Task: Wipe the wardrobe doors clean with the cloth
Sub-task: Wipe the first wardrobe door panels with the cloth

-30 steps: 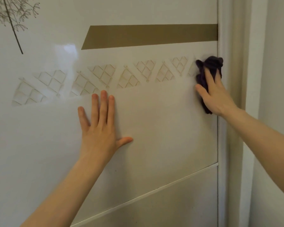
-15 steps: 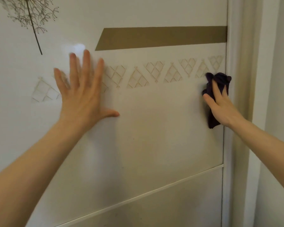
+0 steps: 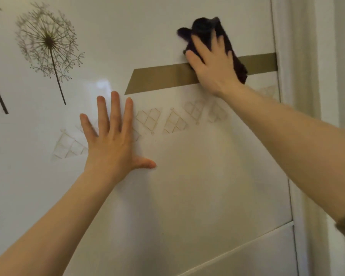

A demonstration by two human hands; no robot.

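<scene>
A glossy white wardrobe door (image 3: pixel 187 186) fills the view, printed with a tan stripe (image 3: pixel 159 79), a lattice band and a dandelion (image 3: pixel 48 42). My right hand (image 3: pixel 213 66) presses a dark purple cloth (image 3: pixel 205 30) flat against the door with straight, spread fingers, across the right part of the tan stripe. The cloth sticks out above my fingers and to the right of my palm. My left hand (image 3: pixel 112 140) lies flat on the door over the lattice band, fingers spread, holding nothing.
The door's right edge meets a white vertical frame (image 3: pixel 299 96), with a pale wall beyond it. A thin diagonal seam (image 3: pixel 247 242) crosses the lower door. A bright glare spot (image 3: pixel 102 84) sits above my left hand.
My right hand has carried the cloth up and to the left, from below the lattice band onto the tan stripe. My left hand still lies flat on the door over the lattice band.
</scene>
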